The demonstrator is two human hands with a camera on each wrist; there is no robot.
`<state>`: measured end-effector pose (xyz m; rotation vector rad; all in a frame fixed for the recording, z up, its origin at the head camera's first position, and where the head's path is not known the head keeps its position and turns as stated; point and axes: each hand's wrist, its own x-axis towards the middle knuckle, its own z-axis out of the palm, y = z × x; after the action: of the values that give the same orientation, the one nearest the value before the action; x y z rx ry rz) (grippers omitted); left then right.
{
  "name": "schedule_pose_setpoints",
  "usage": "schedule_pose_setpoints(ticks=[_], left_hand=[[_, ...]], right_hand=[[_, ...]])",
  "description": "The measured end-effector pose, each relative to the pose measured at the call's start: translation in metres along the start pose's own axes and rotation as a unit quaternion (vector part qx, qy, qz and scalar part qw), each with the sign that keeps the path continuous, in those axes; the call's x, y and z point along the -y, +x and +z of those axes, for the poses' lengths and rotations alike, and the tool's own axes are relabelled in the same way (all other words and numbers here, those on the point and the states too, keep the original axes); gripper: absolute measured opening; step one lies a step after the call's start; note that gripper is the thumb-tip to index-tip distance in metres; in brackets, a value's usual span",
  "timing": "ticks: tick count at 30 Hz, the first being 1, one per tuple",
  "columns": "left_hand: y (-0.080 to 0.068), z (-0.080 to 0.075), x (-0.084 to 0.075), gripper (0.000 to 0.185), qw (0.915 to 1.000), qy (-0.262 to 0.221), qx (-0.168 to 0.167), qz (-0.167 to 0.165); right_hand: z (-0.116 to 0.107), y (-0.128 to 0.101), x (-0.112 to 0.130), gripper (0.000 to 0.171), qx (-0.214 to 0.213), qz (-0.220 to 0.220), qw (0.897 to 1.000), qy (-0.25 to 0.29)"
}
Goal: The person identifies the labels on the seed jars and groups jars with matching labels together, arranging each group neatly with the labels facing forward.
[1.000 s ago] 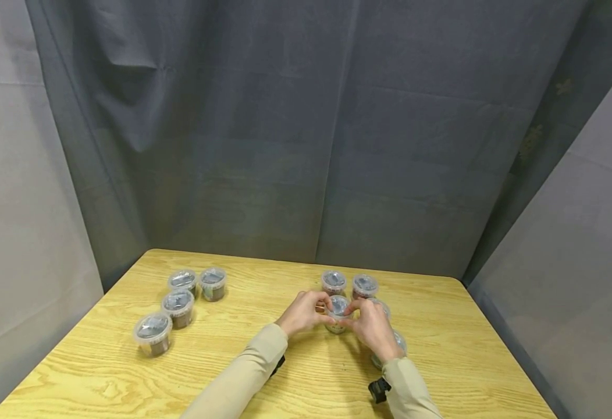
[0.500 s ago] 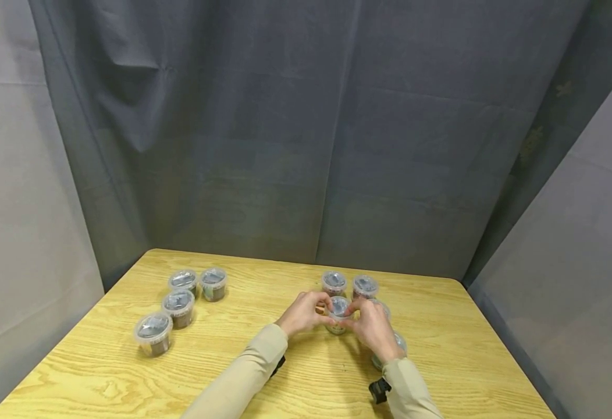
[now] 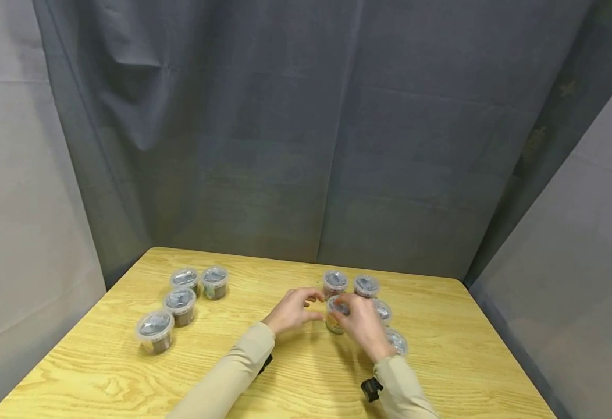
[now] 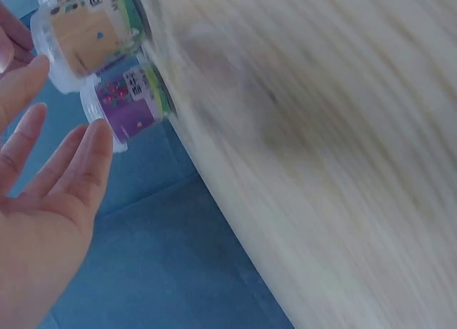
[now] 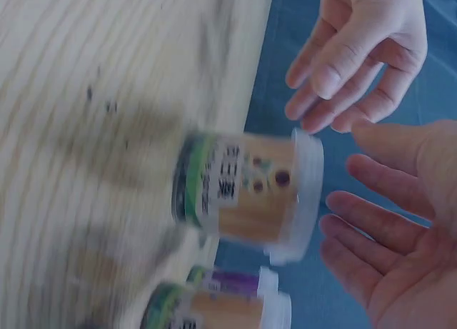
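Between my hands stands an upright lidded plastic tub (image 3: 332, 323), with a tan label (image 5: 246, 179) in the right wrist view. My right hand (image 3: 365, 323) hovers at its lid in the head view; the right wrist view has that hand (image 5: 400, 236) with fingers spread beside the lid, a gap between. My left hand (image 3: 291, 313) is off to the tub's left, fingers parted around nothing. In the left wrist view this hand (image 4: 61, 193) reaches toward the tan tub (image 4: 93, 33) and a purple-labelled tub (image 4: 132, 108).
Around the middle tub are similar tubs: two behind it (image 3: 334, 280) (image 3: 366, 285), and others to the right (image 3: 381, 311), partly behind my right hand. Several more tubs (image 3: 154, 330) stand at the table's left. Grey curtain (image 3: 243, 145) hangs past the wooden table's (image 3: 264, 273) far edge.
Both hands held the middle tub earlier. Now my left hand has let go and drawn away leftward, and my right fingers have loosened and lifted off. The tub stays in nearly the same spot.
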<state>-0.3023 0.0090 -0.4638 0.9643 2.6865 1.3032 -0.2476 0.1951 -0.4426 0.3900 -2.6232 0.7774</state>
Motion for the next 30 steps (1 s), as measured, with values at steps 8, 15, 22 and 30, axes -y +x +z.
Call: schedule_pose_setpoints(ticks=[8, 15, 22, 30], left_hand=[[-0.019, -0.025, 0.010, 0.027, 0.9987, 0.021, -0.044, -0.012], [-0.042, -0.048, 0.024, 0.026, 0.9935, 0.038, -0.098, -0.044], [-0.057, -0.066, 0.036, 0.031, 0.9818, 0.059, -0.150, -0.101], [-0.071, -0.088, 0.051, 0.028, 0.9551, 0.131, -0.225, -0.141]], right_hand=[[0.020, 0.006, 0.020, 0.025, -0.013, -0.036, 0.999, 0.001], [0.043, 0.012, 0.040, 0.024, 0.006, -0.067, 0.998, 0.004], [0.069, 0.027, 0.063, 0.021, 0.045, -0.067, 0.996, 0.024], [0.088, 0.057, 0.076, 0.017, 0.078, -0.073, 0.994, 0.015]])
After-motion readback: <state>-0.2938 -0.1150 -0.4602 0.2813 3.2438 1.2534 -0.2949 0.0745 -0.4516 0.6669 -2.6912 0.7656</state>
